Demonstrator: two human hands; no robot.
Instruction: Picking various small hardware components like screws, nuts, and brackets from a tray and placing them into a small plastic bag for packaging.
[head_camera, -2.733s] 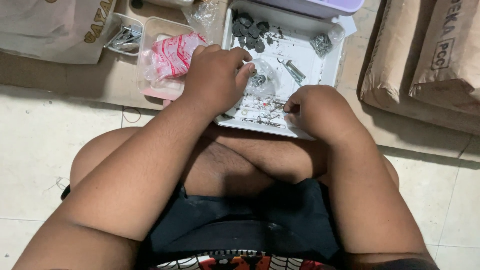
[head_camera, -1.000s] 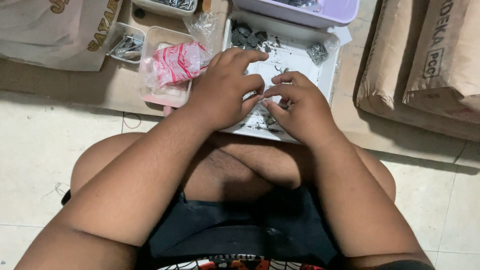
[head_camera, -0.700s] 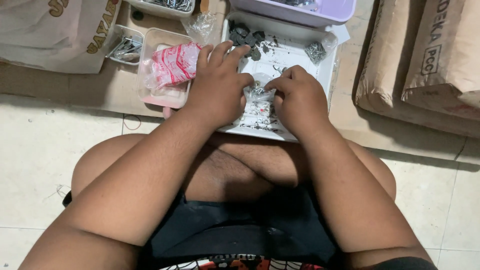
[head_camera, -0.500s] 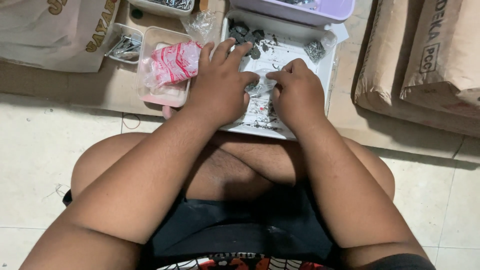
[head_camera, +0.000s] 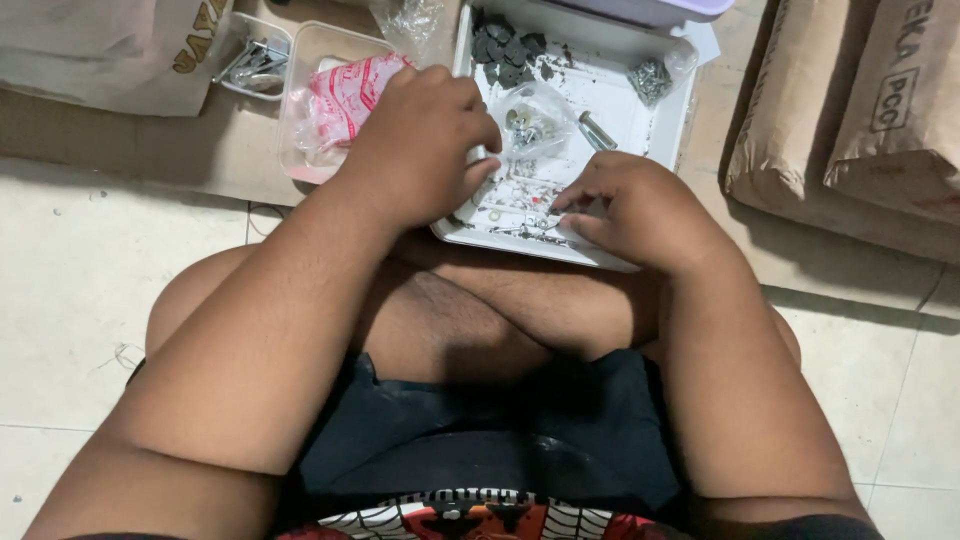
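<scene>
Resting curled on white tray (head_camera: 668, 150), left hand (head_camera: 425, 140) beside clear parts bag (head_camera: 530, 122); right hand (head_camera: 640, 210) pinches loose washers (head_camera: 510, 200) between them, grip contents unclear.

A shallow white tray (head_camera: 672, 130) lies flat on the floor, littered with small metal parts (head_camera: 510, 205) — washers and bits along its near edge. A small clear bag (head_camera: 530, 118) of hardware rests mid-tray, crumpled.
</scene>
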